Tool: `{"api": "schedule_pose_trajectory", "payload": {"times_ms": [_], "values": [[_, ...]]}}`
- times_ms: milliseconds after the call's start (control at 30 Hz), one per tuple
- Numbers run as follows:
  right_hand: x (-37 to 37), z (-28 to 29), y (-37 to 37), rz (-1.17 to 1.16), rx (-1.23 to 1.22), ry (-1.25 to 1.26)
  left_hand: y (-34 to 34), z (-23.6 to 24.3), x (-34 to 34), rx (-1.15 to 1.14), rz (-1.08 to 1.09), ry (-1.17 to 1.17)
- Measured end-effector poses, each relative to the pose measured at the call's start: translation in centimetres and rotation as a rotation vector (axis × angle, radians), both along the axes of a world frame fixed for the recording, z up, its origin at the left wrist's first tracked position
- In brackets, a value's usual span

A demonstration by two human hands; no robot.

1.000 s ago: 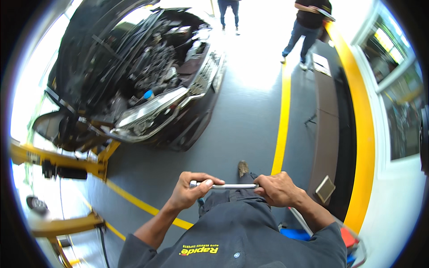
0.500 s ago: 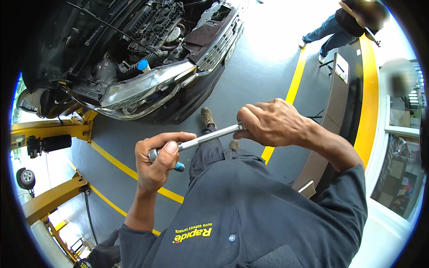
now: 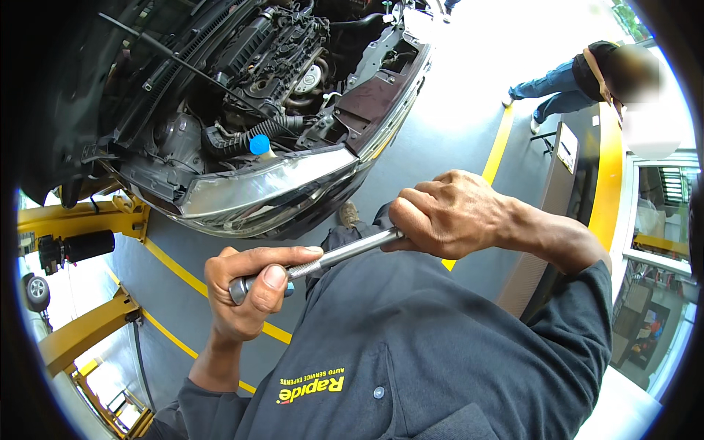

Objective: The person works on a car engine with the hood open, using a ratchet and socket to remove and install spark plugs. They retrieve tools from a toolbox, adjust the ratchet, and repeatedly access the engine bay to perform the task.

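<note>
A long silver metal tool handle (image 3: 334, 257) runs slanted across my chest, held at both ends. My left hand (image 3: 253, 290) wraps its lower knurled end, thumb pressed on top. My right hand (image 3: 447, 213) grips the upper end in a closed fist. Both hands hover over my dark grey work shirt (image 3: 440, 352). Beyond them stands a car with its bonnet up, its engine bay (image 3: 286, 66) exposed and a headlight (image 3: 257, 187) facing me.
A blue cap (image 3: 259, 144) sits near the front of the engine bay. A yellow lift arm (image 3: 81, 220) lies at left, with yellow floor lines (image 3: 176, 271). Another person (image 3: 579, 77) stands at the far right by a dark stand (image 3: 568, 169).
The view has closed in on the car's front. My hands have come nearer the camera with the tool, which has tilted so that the right end sits higher.
</note>
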State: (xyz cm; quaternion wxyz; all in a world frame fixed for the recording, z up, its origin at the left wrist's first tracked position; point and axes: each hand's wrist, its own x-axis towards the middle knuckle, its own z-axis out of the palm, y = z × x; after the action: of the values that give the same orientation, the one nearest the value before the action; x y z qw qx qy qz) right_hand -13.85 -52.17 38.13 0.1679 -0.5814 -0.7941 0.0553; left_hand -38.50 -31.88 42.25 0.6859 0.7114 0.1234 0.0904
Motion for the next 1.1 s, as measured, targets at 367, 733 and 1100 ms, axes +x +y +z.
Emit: {"api": "schedule_pose_trajectory", "payload": {"times_ms": [367,733,1100], "values": [[10.3,-0.7,12.5,-0.274,0.121,0.074,3.4,-1.9,8.6,-0.351,0.319,-0.099],[22.3,-17.2,30.1,-0.016,0.066,0.628,6.6,-7.2,22.6,-0.894,0.655,-0.394],[26.3,-26.8,41.0,0.2,-0.022,0.559,12.4,-10.4,33.0,-0.834,1.037,-0.315]]}}
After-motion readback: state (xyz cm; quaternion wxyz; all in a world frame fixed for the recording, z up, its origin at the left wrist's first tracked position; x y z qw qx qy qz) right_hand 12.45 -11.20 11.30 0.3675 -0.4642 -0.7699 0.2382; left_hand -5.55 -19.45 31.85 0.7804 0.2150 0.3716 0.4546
